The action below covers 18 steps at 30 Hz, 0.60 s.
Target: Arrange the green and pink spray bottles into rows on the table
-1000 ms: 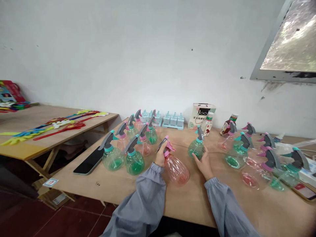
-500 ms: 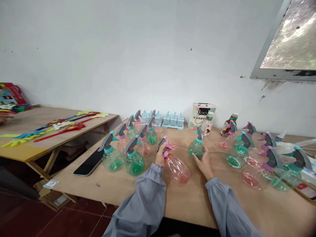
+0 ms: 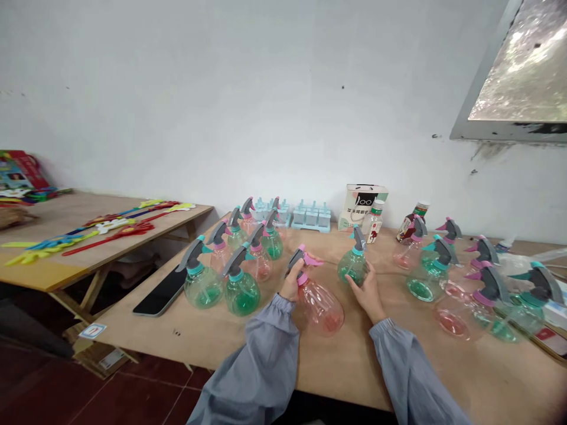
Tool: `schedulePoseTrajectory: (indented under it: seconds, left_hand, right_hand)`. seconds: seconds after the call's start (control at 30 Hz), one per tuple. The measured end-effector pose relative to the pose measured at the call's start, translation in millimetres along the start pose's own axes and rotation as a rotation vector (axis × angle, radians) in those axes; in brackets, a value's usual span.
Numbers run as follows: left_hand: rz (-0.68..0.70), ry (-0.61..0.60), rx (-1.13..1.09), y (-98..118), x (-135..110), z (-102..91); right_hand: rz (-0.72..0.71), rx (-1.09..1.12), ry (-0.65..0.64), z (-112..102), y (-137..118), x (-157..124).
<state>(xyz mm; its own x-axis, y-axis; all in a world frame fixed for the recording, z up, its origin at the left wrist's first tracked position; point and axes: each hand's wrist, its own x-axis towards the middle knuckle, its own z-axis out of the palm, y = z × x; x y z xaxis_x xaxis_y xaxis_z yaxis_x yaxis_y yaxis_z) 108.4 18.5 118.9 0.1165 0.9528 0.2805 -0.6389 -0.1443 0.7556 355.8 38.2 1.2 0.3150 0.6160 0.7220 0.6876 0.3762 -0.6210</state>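
My left hand (image 3: 290,283) is closed around the neck and grey-and-pink sprayer head of a clear pink spray bottle (image 3: 322,308), which tilts with its round body toward me and to the right. Around the lower right side of a green spray bottle (image 3: 352,265) curls my right hand (image 3: 367,290), thumb in front, the other fingers partly hidden behind. That bottle is upright on the table, its teal nozzle at the top. Left of my hands several pink and green spray bottles (image 3: 241,293) stand grouped, and another group with a green bottle (image 3: 426,280) is on the right.
A black phone (image 3: 160,290) lies at the table's left edge. Along the wall are light-blue popsicle moulds (image 3: 311,217), a white carton (image 3: 354,206) and two labelled bottles (image 3: 411,223). The left table (image 3: 128,206) holds colourful hand-shaped toys (image 3: 113,224).
The pink spray bottle and my left hand have shifted very slightly to the right. My right hand stays on the green spray bottle, nearly unmoved.
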Motion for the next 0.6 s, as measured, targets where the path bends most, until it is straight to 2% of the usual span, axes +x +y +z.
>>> schedulePoseTrajectory:
  seconds: [0.13,0.27,0.33,0.5,0.6]
  left_hand:
    - [0.114,0.054,0.18,12,-7,2.4]
    - [0.161,-0.004,0.424,19,-8,1.3]
    - [0.172,-0.002,0.502,18,-5,1.4]
    - [0.265,0.096,0.734,10,5,5.2]
    - [0.353,0.15,0.954,2,0,3.3]
  right_hand:
    - [-0.003,0.016,-0.001,1,1,0]
    - [-0.006,0.009,0.008,2,3,0]
    - [-0.014,0.0,0.01,2,3,0]
    - [-0.025,-0.011,0.015,1,2,0]
    - [-0.023,0.001,0.006,1,3,0]
